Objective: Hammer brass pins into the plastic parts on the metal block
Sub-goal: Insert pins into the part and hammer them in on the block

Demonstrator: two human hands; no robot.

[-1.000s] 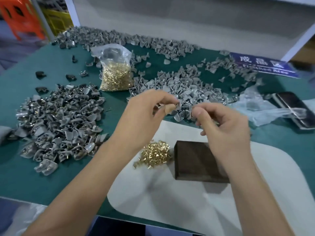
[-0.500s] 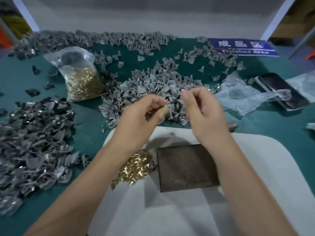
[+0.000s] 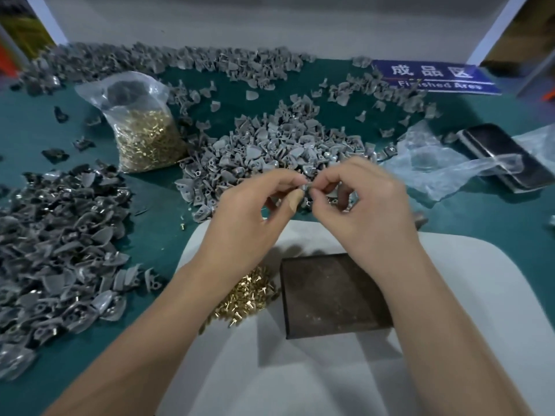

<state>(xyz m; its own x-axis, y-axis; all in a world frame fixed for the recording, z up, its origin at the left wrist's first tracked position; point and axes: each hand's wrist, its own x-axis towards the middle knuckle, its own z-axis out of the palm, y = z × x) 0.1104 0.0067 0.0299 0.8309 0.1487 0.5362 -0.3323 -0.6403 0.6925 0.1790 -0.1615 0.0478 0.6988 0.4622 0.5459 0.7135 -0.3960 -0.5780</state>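
Observation:
My left hand (image 3: 249, 217) and my right hand (image 3: 369, 211) meet fingertip to fingertip above the far edge of the white board (image 3: 450, 325). Between them they pinch one small grey plastic part (image 3: 306, 187); whether a pin is in it is too small to tell. The dark metal block (image 3: 327, 292) lies bare on the board below my right wrist. A loose heap of brass pins (image 3: 243, 295) sits just left of the block, partly under my left forearm.
A pile of grey plastic parts (image 3: 264, 151) lies behind my hands. Another pile (image 3: 57, 247) fills the left. A clear bag of brass pins (image 3: 144, 130) stands at the back left. At the right lie crumpled plastic film (image 3: 432, 163), a dark phone (image 3: 504, 157) and a blue sign (image 3: 435, 77).
My hands have closed together, so both now pinch the same small part. The view has tilted a little, bringing the block and pins lower in the frame.

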